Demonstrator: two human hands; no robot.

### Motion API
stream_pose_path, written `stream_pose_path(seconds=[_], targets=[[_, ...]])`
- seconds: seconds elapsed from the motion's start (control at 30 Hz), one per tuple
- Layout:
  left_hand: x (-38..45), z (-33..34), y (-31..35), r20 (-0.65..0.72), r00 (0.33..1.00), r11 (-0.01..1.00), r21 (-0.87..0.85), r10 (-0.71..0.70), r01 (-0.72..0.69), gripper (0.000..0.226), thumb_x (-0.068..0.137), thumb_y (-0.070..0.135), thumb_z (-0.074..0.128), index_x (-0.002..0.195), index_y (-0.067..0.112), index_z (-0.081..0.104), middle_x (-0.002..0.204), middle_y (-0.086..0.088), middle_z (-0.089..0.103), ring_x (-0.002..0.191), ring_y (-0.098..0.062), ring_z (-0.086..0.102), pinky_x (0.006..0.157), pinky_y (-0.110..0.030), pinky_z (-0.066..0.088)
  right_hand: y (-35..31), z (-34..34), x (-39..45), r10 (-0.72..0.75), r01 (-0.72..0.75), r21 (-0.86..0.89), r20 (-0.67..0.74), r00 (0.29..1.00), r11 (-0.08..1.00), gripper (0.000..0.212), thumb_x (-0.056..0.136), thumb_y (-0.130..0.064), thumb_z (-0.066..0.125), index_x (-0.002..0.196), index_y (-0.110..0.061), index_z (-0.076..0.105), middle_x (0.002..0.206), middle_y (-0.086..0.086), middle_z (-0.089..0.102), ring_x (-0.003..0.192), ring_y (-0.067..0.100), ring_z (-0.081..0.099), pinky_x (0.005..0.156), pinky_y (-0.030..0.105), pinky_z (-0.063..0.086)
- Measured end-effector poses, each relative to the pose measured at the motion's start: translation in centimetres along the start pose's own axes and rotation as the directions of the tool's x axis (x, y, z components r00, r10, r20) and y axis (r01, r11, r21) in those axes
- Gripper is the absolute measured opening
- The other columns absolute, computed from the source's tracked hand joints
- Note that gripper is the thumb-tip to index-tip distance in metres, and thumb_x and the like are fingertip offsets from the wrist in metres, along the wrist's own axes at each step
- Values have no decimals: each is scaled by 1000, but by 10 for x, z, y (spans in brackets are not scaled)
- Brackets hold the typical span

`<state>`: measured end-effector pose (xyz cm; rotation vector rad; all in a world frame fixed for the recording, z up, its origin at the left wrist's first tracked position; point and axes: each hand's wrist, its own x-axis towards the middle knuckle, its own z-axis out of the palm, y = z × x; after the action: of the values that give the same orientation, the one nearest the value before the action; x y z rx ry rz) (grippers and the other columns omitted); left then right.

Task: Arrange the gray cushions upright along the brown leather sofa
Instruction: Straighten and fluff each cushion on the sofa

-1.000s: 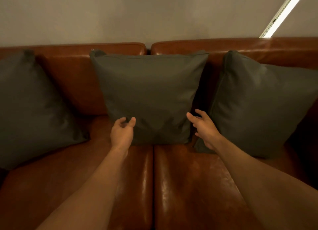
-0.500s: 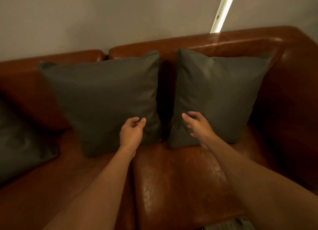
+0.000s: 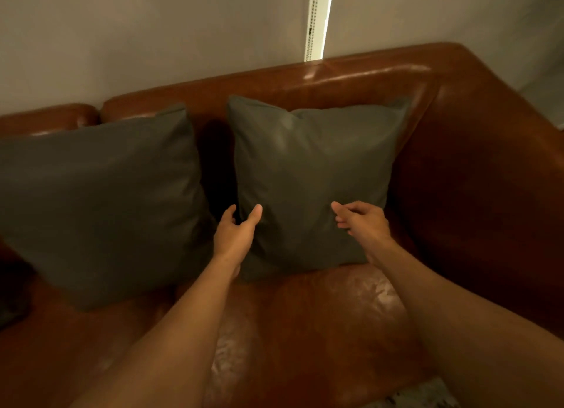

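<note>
Two gray cushions stand upright against the back of the brown leather sofa (image 3: 320, 322). The right cushion (image 3: 308, 169) leans near the sofa's right arm. My left hand (image 3: 236, 235) is at that cushion's lower left edge, fingers apart, thumb in front of the fabric. My right hand (image 3: 363, 221) hovers over its lower right part, fingers loosely curled and empty. The left cushion (image 3: 97, 200) stands beside it, a dark gap between them. Whether either hand touches the cushion is unclear.
The sofa's right arm (image 3: 488, 169) rises close beside the right cushion. A gray wall (image 3: 152, 35) with a bright vertical strip (image 3: 317, 20) stands behind the sofa. A patterned rug edge (image 3: 427, 395) shows at the bottom right.
The view has swung right, so the far-left cushion is out of sight. Both hands have moved from the middle cushion over to the right cushion, one at each lower side.
</note>
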<state>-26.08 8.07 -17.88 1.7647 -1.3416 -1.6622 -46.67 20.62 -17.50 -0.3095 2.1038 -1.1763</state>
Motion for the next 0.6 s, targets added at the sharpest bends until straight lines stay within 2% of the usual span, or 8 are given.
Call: stream_pose_path(seconds=[0.07,0.13,0.23,0.33,0.4,0.5,0.6], targets=[[2,15,3,12,1000,1000,-11,-10,10,87,88,56,72,161,34,29,161,1,45,142,-28,51,114,-50,43,3,-13,13,-2,0,-16,-158,987,1000,29,75,-51,82,76,-24,72,82,-4,74,97,20,69,87,35,53],[5,26,4,28,1000,999,-36,-3,4,88,86,56,74,160,40,29,157,6,49,139,-27,54,110,-49,44,7,-23,26,10,-11,-4,-241,970,1000,43,70,-53,86,92,-22,67,96,-5,69,101,20,66,83,32,49],[10,37,4,33,999,997,-75,1,2,96,79,60,78,158,50,24,156,12,50,138,-26,53,108,-54,43,14,-34,45,44,-34,90,-105,993,995,93,56,-57,92,130,-23,47,136,3,55,116,24,60,97,41,53],[17,42,3,4,1000,994,-105,7,-7,122,50,82,82,153,60,22,157,16,48,139,-24,53,108,-61,47,16,-39,61,48,-46,214,-4,999,976,126,45,-59,90,151,-27,29,155,4,38,133,27,49,107,47,48],[23,41,-2,-11,1000,991,-135,25,-26,128,37,87,81,150,62,27,153,17,52,137,-22,55,103,-63,52,13,-40,70,45,-52,290,28,999,956,136,44,-59,88,158,-27,20,160,3,32,139,27,45,112,48,44],[26,44,-5,32,999,980,-197,30,-23,106,52,72,84,147,59,37,144,19,60,131,-19,59,100,-64,53,14,-38,81,36,-64,340,90,995,938,141,38,-61,87,158,-29,22,156,0,40,135,25,49,111,48,45],[26,51,-3,58,998,969,-247,25,-10,99,54,66,82,145,55,44,139,20,64,130,-17,60,105,-66,48,18,-39,83,36,-78,373,120,992,925,136,39,-62,89,156,-32,28,148,-4,50,127,22,56,107,47,48]])
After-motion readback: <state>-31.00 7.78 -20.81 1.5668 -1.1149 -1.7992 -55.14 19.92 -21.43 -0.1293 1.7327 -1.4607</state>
